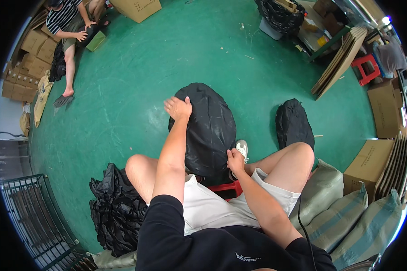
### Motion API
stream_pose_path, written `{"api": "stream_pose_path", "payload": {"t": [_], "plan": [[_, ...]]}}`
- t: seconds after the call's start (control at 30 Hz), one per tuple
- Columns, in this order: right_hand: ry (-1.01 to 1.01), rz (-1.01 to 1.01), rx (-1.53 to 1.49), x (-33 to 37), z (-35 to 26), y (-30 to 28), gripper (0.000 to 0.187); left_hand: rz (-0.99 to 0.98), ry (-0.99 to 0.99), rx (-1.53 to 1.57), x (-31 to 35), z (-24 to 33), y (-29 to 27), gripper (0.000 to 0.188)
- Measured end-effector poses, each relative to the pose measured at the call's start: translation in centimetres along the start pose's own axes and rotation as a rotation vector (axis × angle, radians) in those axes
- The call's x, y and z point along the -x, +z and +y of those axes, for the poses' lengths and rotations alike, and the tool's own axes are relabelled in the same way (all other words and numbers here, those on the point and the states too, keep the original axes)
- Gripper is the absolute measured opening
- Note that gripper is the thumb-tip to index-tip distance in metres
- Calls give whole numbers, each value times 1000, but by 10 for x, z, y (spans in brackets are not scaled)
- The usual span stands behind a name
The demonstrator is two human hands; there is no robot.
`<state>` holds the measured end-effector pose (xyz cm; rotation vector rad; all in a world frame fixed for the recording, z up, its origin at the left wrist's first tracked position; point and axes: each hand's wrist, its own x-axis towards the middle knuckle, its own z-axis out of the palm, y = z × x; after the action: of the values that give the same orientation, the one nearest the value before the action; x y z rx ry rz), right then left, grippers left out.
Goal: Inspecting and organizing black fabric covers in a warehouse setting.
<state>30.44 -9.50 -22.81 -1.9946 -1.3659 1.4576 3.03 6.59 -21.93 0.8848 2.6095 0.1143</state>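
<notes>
Black sleeves and white shorts fill the bottom of my view, knees spread over a red stool (226,186). Between them on the green floor (135,81) lies the black bag (210,131), its long axis running straight away from me. I see my left hand (178,108) laid flat and unclenched on the bag's far top-left, while my right hand (235,160) pinches the near edge by the white shoe (242,147). Of the two, my right hand is nearer. A second black bag (294,123) sits apart to the right.

A full, crinkled black plastic bag (210,128) lies on the green floor.
</notes>
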Motion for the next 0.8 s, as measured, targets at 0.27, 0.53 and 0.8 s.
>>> {"api": "stream_pose_path", "payload": {"t": [0.27,0.53,0.8], "plan": [[9,-59,-34,3,-3,3,31,103,728,-90,27,67,42,81],[30,-71,-28,3,-2,2,32,206,795,-146,77,-2,39,78],[-263,183,200,-23,43,25,33,16,-144,340,136,-95,37,88]]}}
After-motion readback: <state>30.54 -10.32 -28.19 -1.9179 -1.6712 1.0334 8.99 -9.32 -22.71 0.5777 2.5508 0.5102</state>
